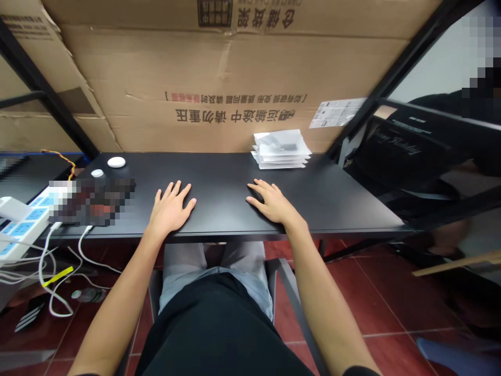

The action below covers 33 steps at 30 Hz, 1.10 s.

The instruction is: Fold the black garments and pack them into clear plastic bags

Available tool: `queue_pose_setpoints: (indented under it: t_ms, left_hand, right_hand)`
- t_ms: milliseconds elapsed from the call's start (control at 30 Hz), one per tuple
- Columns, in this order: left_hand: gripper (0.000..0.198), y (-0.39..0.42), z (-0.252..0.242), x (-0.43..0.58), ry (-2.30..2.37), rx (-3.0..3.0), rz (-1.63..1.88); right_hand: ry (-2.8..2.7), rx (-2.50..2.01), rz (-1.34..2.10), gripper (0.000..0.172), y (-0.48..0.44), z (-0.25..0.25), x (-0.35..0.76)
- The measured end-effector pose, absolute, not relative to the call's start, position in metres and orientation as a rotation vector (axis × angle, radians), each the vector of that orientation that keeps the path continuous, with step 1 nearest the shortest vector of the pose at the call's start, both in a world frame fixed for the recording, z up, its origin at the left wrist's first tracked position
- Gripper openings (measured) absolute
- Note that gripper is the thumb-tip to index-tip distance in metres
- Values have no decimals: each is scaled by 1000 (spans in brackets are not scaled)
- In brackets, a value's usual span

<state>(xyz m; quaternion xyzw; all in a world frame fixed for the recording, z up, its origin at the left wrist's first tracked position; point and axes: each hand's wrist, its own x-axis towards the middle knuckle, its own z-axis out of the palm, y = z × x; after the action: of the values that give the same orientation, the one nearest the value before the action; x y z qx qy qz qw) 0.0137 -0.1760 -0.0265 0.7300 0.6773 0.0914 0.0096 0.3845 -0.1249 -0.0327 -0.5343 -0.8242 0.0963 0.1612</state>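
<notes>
My left hand point(171, 206) lies flat on the black table point(219, 177), palm down, fingers stretched and a little apart, holding nothing. My right hand point(272, 201) rests flat the same way to its right, also holding nothing. Both sit near the table's front edge. A stack of clear plastic packets point(281, 149) lies at the back of the table, beyond my right hand. Two small white round objects point(116, 162) point(97, 173) lie at the back left, beyond my left hand.
Large cardboard boxes point(235, 89) stand against the back of the table. A white power strip point(23, 224) with white cables point(50, 261) sits at the left. Black metal frame bars point(391, 73) rise at the right. Another person sits at the far right. Red floor tiles lie below.
</notes>
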Motion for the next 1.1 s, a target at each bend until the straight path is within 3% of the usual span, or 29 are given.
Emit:
queue_pose_setpoints:
  t_ms: [1100]
  left_hand:
    - [73, -176, -26, 14, 2119, 2265, 286]
  right_hand:
    - [-2336, -1520, 281, 66, -125, -33, 385]
